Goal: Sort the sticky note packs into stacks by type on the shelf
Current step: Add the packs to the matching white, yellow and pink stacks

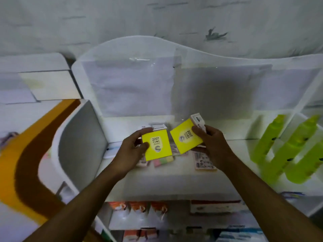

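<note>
Yellow packs: two, left hand (pixel 130 151) grip pinches one (pixel 157 144), right hand (pixel 212 142) other (pixel 186 137)

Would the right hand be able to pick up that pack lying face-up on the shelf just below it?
Probably not right away. The right hand already grips a yellow sticky note pack, so its fingers are busy. The printed pack lies uncovered on the shelf just beneath, so nothing else blocks it.
</note>
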